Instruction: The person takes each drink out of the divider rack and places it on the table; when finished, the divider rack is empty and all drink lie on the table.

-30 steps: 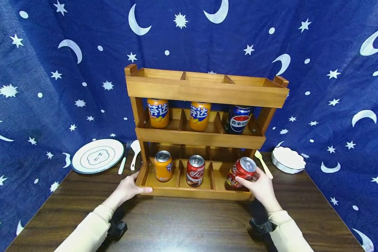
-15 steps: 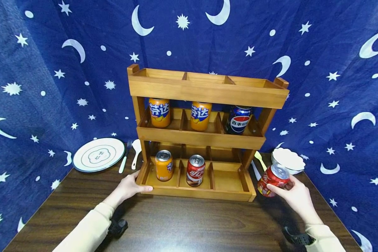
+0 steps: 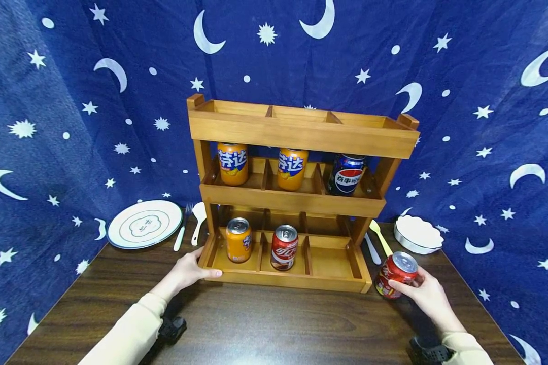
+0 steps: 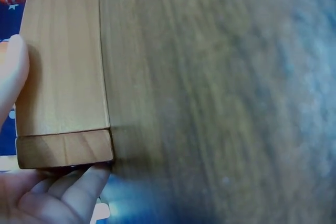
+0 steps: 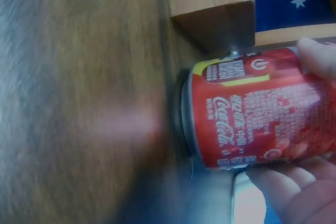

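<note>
My right hand (image 3: 428,298) holds a red Coca-Cola can (image 3: 396,276) between thumb and fingers, just right of the wooden rack (image 3: 287,197). In the right wrist view the can (image 5: 252,114) has its base right at the tabletop, close to the rack's corner. My left hand (image 3: 186,268) grips the rack's lower left corner, thumb on the front board and fingers around the side. The lower shelf bears an orange can (image 3: 239,242) at left and another red cola can (image 3: 283,249) in the middle; its right compartment is bare.
Two orange Fanta cans (image 3: 290,170) and a dark blue Pepsi can (image 3: 346,175) stand on the middle shelf. A plate (image 3: 118,228), a fork (image 3: 179,237) and a white spoon (image 3: 198,218) lie left. At right are a yellow-green utensil (image 3: 381,238) and a white fluted dish (image 3: 417,247).
My right hand has lifted the red can out of the lower right compartment, carried it right, and lowered it beside the rack. The left hand has stayed at the corner.
</note>
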`<state>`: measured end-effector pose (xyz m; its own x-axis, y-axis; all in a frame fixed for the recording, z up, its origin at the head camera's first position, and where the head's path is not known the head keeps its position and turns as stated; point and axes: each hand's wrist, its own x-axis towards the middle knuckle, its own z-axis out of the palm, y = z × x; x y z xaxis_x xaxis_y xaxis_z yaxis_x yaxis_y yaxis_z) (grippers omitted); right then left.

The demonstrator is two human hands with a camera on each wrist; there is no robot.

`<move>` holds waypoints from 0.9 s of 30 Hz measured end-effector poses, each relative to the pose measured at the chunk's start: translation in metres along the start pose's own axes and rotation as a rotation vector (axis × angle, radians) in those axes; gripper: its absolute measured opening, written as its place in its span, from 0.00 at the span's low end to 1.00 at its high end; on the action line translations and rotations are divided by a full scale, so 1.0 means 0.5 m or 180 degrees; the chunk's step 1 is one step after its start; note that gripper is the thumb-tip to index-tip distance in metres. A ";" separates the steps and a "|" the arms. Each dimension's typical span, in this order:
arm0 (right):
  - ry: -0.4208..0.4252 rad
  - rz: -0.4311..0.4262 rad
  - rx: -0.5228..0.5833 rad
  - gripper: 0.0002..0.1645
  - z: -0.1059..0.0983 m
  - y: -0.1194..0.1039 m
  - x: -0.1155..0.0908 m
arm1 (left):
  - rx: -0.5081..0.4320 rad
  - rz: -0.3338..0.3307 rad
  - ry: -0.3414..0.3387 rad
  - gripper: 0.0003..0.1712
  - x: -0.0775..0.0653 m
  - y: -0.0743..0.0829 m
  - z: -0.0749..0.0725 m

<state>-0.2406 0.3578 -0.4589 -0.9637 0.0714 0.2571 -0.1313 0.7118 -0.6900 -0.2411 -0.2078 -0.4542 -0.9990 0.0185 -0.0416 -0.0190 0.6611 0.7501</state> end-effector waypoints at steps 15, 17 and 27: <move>0.0265 -0.0015 -0.0325 0.51 -0.038 -0.112 -0.020 | -0.0020 0.0015 -0.0058 0.53 -0.005 0.005 -0.005; 0.0489 -0.0089 -0.0133 0.50 -0.032 -0.124 -0.014 | -0.0027 0.0006 -0.0050 0.53 -0.005 0.004 -0.006; 0.0308 -0.0668 -0.0021 0.47 0.062 -0.260 0.020 | -0.0072 0.0011 -0.0042 0.53 -0.002 0.003 0.001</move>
<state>-0.2405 0.2446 -0.3875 -0.8887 -0.0123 0.4584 -0.3248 0.7226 -0.6103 -0.2402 -0.2064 -0.4536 -0.9984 0.0309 -0.0475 -0.0165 0.6439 0.7649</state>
